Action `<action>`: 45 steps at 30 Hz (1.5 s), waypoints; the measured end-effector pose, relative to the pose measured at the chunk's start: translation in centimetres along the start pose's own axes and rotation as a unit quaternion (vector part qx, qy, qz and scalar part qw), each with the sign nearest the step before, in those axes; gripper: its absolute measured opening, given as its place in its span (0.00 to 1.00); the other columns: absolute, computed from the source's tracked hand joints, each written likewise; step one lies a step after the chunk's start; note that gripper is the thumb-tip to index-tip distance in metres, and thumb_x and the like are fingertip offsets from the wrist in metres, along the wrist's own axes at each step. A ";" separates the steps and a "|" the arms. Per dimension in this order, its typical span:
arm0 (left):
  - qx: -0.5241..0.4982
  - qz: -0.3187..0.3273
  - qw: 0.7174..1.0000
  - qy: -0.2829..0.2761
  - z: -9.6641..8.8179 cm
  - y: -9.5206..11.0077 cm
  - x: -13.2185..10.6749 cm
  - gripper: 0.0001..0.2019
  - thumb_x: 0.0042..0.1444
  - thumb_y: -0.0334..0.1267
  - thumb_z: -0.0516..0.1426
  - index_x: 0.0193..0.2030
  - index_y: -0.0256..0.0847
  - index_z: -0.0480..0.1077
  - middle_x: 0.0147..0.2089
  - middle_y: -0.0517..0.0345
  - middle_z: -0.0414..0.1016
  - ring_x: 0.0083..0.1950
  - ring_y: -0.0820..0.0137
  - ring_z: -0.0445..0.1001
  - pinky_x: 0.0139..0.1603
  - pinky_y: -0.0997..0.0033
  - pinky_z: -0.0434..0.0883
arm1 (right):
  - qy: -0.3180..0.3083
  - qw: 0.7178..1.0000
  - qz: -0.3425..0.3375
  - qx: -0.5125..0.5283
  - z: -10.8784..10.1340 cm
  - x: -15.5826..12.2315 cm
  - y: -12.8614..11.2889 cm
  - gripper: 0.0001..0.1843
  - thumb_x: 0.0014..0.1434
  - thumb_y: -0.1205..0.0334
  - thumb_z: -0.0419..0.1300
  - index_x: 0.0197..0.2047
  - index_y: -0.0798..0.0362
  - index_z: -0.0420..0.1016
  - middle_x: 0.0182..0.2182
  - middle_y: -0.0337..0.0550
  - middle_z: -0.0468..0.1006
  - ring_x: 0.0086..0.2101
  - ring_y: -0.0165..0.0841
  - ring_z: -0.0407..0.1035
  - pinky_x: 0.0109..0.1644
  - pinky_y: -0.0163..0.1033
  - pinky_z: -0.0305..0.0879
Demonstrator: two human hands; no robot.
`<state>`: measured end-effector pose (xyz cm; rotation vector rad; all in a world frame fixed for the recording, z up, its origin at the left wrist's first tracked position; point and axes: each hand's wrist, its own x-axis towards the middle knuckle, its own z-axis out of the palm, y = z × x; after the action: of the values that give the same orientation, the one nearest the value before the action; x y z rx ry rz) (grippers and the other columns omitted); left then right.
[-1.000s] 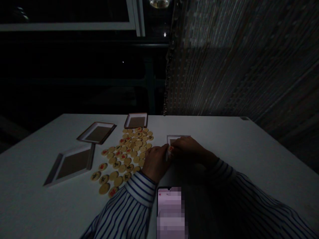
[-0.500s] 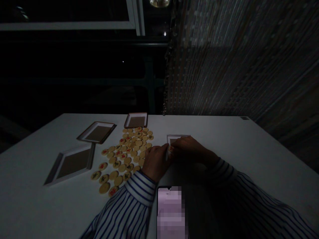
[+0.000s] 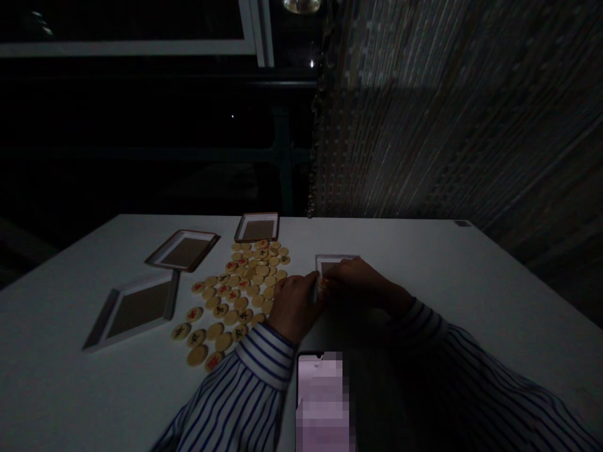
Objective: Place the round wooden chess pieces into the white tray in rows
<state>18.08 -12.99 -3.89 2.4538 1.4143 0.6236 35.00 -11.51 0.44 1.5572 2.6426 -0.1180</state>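
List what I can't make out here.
In the head view:
Grip on the red-marked piece: hidden behind the left hand and right hand.
Near part of the box there: covered by the hands.
Phone: screen pixelated, bottom cut by the lower edge.
Far pieces' characters: too small, dim.

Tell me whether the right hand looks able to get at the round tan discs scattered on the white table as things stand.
Probably not straight across: the left hand lies between the right hand and the scattered round tan discs. Passing over the left hand looks freer.
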 end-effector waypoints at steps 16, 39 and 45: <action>0.011 -0.003 1.000 -0.005 -0.1 0.1 0.0 0.20 0.56 0.45 0.52 0.54 0.44 0.63 0.44 0.52 0.76 0.49 0.61 0.71 0.50 0.60 0.62 | 0.017 1.000 -0.012 -0.005 0.6 0.2 0.4 0.12 0.59 0.58 0.51 0.31 0.53 0.73 0.29 0.43 0.77 0.30 0.31 0.68 0.32 0.34 0.51; 0.011 0.004 1.000 -0.002 -0.1 0.0 0.0 0.21 0.55 0.45 0.53 0.55 0.42 0.63 0.45 0.53 0.75 0.49 0.61 0.70 0.50 0.59 0.63 | -0.004 1.000 0.001 -0.016 0.3 0.2 0.2 0.13 0.60 0.56 0.50 0.33 0.52 0.73 0.32 0.45 0.78 0.33 0.33 0.69 0.34 0.35 0.53; 0.010 0.007 1.000 -0.002 -0.1 0.0 0.0 0.19 0.56 0.44 0.53 0.54 0.43 0.64 0.44 0.53 0.76 0.48 0.61 0.71 0.49 0.59 0.63 | -0.003 1.000 -0.004 -0.005 0.0 0.0 0.1 0.13 0.60 0.57 0.50 0.34 0.52 0.74 0.32 0.44 0.78 0.32 0.32 0.69 0.33 0.36 0.52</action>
<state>18.02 -13.03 -3.78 2.4808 1.4091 0.6090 35.05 -11.43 0.42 1.5411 2.6417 -0.1096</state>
